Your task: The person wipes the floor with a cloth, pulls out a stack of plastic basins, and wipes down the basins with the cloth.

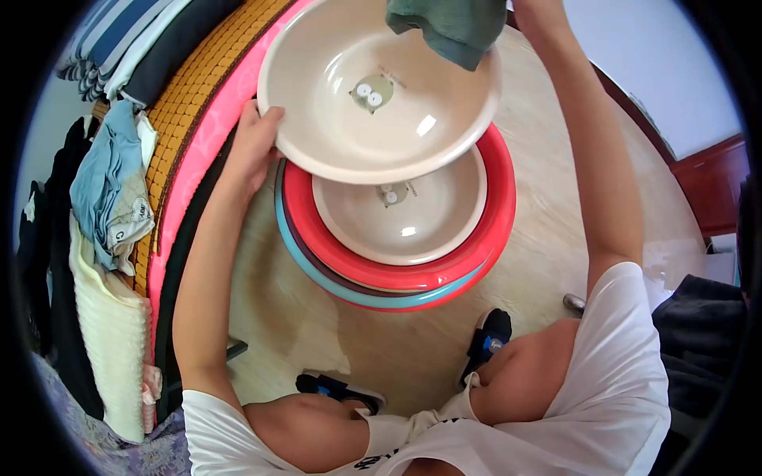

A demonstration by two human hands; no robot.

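My left hand [258, 143] grips the left rim of a beige basin [333, 119] with an owl print inside, holding it tilted above a stack. In that stack, a second beige basin [357, 226] sits inside a red basin [500, 206], with a dark one and a light blue basin [317, 278] beneath. My right hand [536, 12] is at the top edge, partly cut off, its fingers hidden. Beside it a grey-green cloth [456, 32] hangs over the held basin's far right rim. Whether the hand holds the cloth cannot be made out.
A bed edge with a woven brown mat [178, 103] and pink border lines the left, bearing folded clothes [111, 174] and a cream towel [107, 317]. Dark cloth [698, 333] lies at the right. My slippered feet flank the near floor [413, 357].
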